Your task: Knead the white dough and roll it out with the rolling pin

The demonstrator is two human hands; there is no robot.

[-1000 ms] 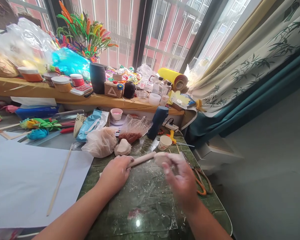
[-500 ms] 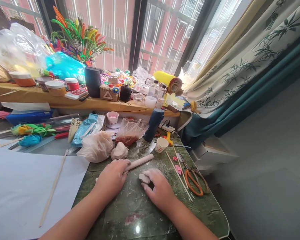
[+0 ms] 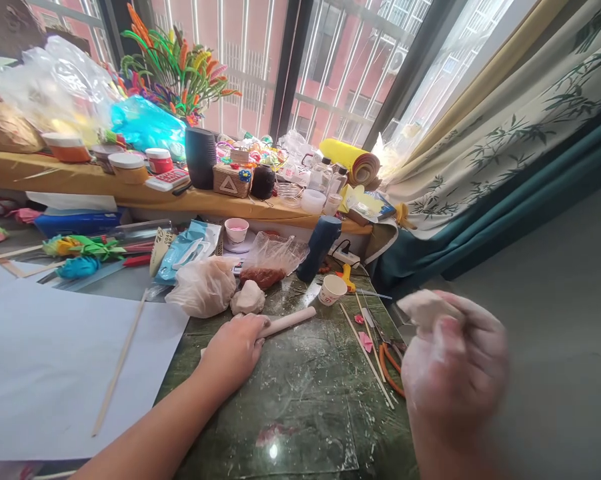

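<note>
My left hand (image 3: 235, 353) is wrapped over a pale rolling pin (image 3: 290, 321) lying on the dark green tabletop (image 3: 300, 400); the pin's far end sticks out to the right. Raised beyond the table's right edge, my right hand (image 3: 455, 373) pinches a whitish piece of clay (image 3: 427, 310) between thumb and fingers. A larger lump of clay (image 3: 249, 298) rests just behind my left hand. Beside it sits a clear plastic bag wrapped around pale material (image 3: 203, 287).
Thin wooden sticks (image 3: 367, 357) and orange-handled scissors (image 3: 391, 370) lie at the right, partly behind my right hand. A paper cup (image 3: 332, 289) and a dark blue cylinder (image 3: 320, 248) stand farther back. White paper (image 3: 55, 373) covers the left side.
My right hand has lifted off the tabletop with the clay and swung up to the right, closer to the camera. My left hand stays on the rolling pin. The view has shifted slightly.
</note>
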